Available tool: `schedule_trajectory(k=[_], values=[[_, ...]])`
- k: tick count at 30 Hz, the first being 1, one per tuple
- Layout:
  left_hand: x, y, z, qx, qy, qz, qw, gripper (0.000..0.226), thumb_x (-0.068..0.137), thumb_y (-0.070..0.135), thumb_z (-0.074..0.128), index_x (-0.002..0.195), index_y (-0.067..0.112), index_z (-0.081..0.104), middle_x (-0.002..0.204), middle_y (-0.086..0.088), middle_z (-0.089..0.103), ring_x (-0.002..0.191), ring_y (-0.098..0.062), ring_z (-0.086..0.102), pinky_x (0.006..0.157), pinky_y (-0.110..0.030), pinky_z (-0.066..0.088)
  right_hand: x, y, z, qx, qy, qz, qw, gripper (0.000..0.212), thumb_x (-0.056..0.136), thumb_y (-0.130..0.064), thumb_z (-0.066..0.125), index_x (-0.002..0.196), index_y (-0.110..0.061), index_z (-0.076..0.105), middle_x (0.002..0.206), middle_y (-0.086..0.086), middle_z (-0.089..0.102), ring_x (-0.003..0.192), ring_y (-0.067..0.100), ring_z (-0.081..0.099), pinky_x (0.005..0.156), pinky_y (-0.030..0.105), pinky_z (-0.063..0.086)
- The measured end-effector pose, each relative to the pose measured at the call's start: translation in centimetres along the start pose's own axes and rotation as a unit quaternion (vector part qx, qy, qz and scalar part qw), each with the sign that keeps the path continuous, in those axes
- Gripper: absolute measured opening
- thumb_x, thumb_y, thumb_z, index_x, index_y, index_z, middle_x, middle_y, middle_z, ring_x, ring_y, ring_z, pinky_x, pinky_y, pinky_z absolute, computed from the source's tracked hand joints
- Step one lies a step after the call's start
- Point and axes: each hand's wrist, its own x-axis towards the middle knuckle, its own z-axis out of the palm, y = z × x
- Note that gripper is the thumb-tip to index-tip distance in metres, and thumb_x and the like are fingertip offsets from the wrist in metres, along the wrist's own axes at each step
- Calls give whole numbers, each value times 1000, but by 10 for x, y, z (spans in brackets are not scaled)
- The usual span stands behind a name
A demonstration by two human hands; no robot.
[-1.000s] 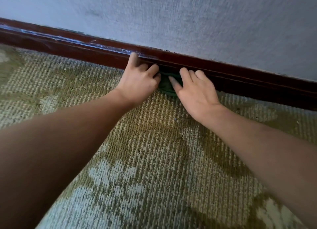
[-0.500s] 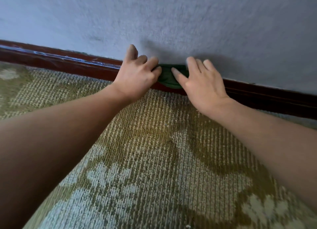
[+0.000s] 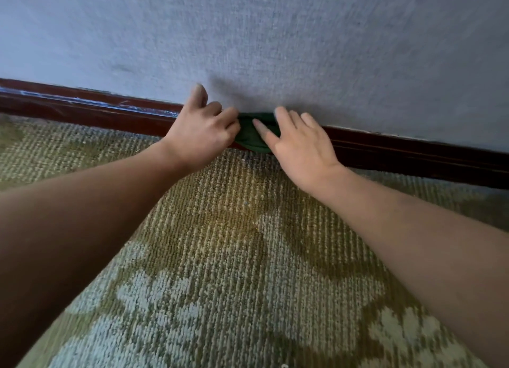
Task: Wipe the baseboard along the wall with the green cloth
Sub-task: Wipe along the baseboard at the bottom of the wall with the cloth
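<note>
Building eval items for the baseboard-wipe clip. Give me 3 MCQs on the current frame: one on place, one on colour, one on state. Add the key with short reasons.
1. Where is the green cloth?
A. Draped over a forearm
B. Against the baseboard, between the left hand and the right hand
C. Stuffed in a bucket

2. What colour is the baseboard?
A. Dark reddish brown
B. White
C. Pale grey

3. How do the right hand's fingers lie?
A. Balled into a fist
B. Lifted well clear of the cloth
C. Straight, laid on the cloth

Key:
1 B: the cloth shows only in the gap between the two hands, at the trim.
2 A: the strip along the foot of the wall is glossy dark red-brown.
3 C: the thumb and fingers stretch out flat over the green fabric.
</note>
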Motion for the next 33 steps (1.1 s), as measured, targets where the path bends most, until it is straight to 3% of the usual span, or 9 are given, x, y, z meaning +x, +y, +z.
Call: schedule_trajectory(k=[12,19,25,33], values=[[-8,2,15,-44,21,1,999,11,75,-3,60,74,6,68,65,-5,58,54,-21,57,67,-30,44,1,-8,10,-1,-12,-3,1000,63,92,-3,38,147,-12,9,122,15,28,111,30,37,91,36,29],[-12,-4,14,-78,7,-17,997,11,70,-2,68,78,5,69,66,-7,60,54,-22,59,66,-32,44,5,-13,7,135,-41,50,989,72,86,2,46,146,-21,15,125,14,30,108,28,34,89,33,28],[-12,-2,14,-91,-6,-34,995,8,73,-2,66,81,2,68,67,-10,60,54,-24,59,65,-33,42,3,-11,8,142,-30,37,989,76,84,5,49,147,-18,13,127,13,31,109,27,34,88,32,26],[1,16,13,-79,7,-34,996,10,69,-3,66,78,2,68,64,-8,58,49,-21,56,64,-30,45,-8,5,9,118,-41,24,992,70,88,-2,49,147,-17,15,132,14,31,122,28,29,99,33,23]])
